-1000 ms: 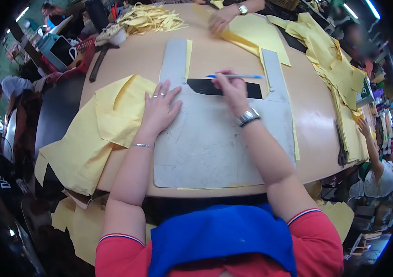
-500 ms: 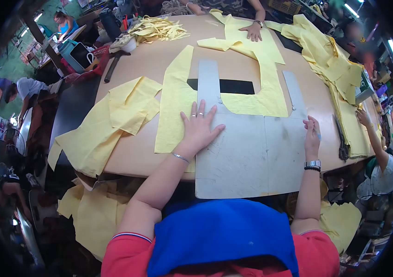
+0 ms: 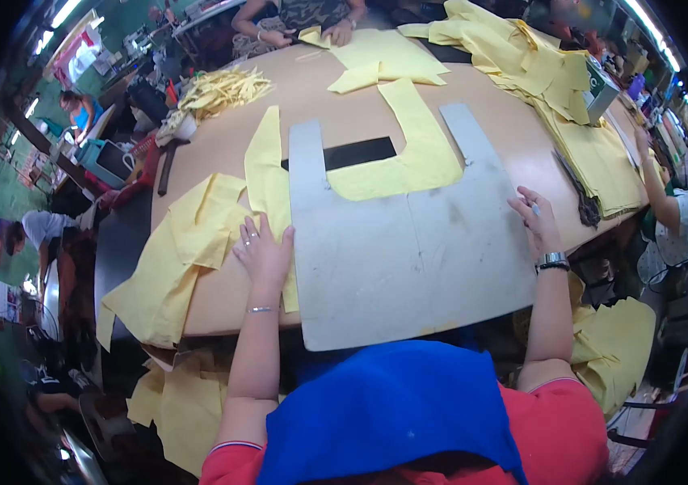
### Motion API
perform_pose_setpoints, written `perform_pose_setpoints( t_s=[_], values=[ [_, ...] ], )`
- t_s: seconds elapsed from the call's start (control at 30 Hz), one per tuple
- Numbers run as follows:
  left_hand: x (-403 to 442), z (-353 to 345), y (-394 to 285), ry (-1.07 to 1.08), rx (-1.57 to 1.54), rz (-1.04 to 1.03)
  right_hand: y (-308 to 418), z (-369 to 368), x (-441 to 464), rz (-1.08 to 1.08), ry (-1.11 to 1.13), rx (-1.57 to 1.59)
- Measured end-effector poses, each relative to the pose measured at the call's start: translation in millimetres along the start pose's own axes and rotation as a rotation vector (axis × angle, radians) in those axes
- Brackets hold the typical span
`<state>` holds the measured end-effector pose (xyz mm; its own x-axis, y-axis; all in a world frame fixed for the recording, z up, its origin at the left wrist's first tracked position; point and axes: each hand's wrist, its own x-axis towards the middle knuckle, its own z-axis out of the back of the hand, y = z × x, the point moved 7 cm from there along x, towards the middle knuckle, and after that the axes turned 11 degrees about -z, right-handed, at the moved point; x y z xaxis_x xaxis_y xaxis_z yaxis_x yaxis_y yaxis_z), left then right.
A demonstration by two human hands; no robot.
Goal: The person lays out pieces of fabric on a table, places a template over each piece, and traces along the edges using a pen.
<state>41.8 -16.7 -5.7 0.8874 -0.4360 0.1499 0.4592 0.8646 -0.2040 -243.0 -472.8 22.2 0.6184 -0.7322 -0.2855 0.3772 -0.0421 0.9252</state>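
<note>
A large grey U-shaped pattern board [image 3: 408, 259] lies flat on the table in front of me, its two arms pointing away. Yellow cloth [image 3: 400, 174] shows under it, within the U and along its left side. My left hand [image 3: 265, 255] rests at the board's left edge, fingers spread over the yellow cloth [image 3: 267, 178] there. At the right edge is my right hand [image 3: 538, 218], its fingers loosely bent and apart, touching or very near the board. A black rectangle [image 3: 360, 152] shows between the board's arms, partly covered by cloth.
Crumpled yellow pieces [image 3: 186, 259] lie left, yellow strips [image 3: 227, 90] at the back left. Dark shears [image 3: 578, 190] lie right, beside stacked yellow cloth [image 3: 594, 153]. Across the table, a person's hands [image 3: 311, 36] handle yellow cloth and a dark tool. Another person [image 3: 671, 210] is at right.
The board has turned slightly and shifted left. My left hand has moved from its top to its left edge. Across the table, the other person's cloth has been pulled back.
</note>
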Motion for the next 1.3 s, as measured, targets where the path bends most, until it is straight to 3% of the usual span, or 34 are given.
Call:
perform_pose_setpoints(
  t_s=[0.03, 0.17, 0.27, 0.37, 0.47, 0.53, 0.57, 0.6, 0.63, 0.7, 0.73, 0.8, 0.83, 0.9, 0.93, 1.0, 1.07, 1.13, 1.2, 1.27, 1.3],
  values=[
    [-2.4, 0.0, -0.1, -0.032, -0.022, -0.029, 8.6, -7.8, -4.9, -0.037, 0.132, 0.067],
    [-0.8, 16.7, -9.5, -0.052, -0.014, -0.119, 38.4, -1.5, -22.7, 0.132, 0.079, 0.095],
    [4.3, 21.0, 1.9, -0.158, -0.331, -0.101, 51.8, 33.6, -17.9, 0.313, -0.065, 0.249],
    [6.5, 22.4, 21.0, -0.413, -0.922, 0.020, 39.1, 76.9, 3.8, 0.342, -0.190, 0.586],
    [12.2, 21.1, 70.5, -0.615, -1.314, 0.158, 7.1, 122.6, 26.9, 0.470, -0.598, 0.532],
    [10.0, 37.6, 116.7, -0.663, -1.551, 0.198, 3.8, 125.1, 20.7, 0.493, -1.063, -0.062],
    [-0.2, 55.3, 135.1, -0.693, -1.575, 0.268, -5.7, 119.1, 32.6, 0.657, -0.892, 0.120],
    [-13.5, 77.5, 155.4, -0.735, -1.591, 0.347, 8.2, 93.1, 16.0, 0.702, -0.973, -0.108],
    [-29.5, 95.7, 191.1, -0.813, -1.473, 0.453, 11.4, 63.0, 19.5, 0.630, -0.723, 0.093],
    [-77.1, 150.7, 246.2, -0.983, -1.285, 0.426, 2.7, 6.4, 33.9, 0.615, -0.343, 0.053],
    [-106.3, 169.8, 289.6, -1.126, -1.201, 0.387, -1.6, -22.7, 35.9, 0.556, -0.228, -0.079],
    [-190.4, 215.5, 327.7, -1.333, -0.912, 0.570, -0.7, -75.7, 20.2, 0.461, -0.013, -0.354],
    [-234.0, 240.0, 328.8, -1.402, -0.717, 0.713, 2.1, -95.2, 9.2, 0.466, -0.014, -0.559],
    [-328.0, 252.0, 374.9, -1.505, -0.519, 0.761, 7.2, -117.9, -6.2, 0.498, -0.077, -0.952],
    [-370.8, 256.6, 386.8, -1.519, -0.393, 0.779, 6.1, -117.3, -6.5, 0.502, -0.012, -0.828],
    [-432.6, 242.0, 392.0, -1.551, -0.522, 0.732, 2.2, -113.8, 1.1, 0.478, 0.085, -0.576],
    [-514.6, 211.9, 404.9, -1.651, -0.450, 0.921, 11.3, -118.5, -8.7, 0.526, 0.056, -0.618],
    [-554.3, 193.2, 366.3, -1.537, -0.195, 1.145, 10.1, -116.6, -8.0, 0.545, 0.063, -0.617],
    [-633.9, 155.5, 401.5, -1.198, 0.090, 1.300, 6.6, -115.2, -4.1, 0.502, 0.064, -0.613],
    [-650.9, 131.4, 382.9, -0.866, 0.108, 1.619, 4.3, -112.4, -2.6, 0.487, 0.038, -0.624],
    [-629.2, 133.0, 369.3, -0.792, 0.214, 1.678, 3.4, -111.6, -2.4, 0.495, 0.021, -0.640]
  ],
)
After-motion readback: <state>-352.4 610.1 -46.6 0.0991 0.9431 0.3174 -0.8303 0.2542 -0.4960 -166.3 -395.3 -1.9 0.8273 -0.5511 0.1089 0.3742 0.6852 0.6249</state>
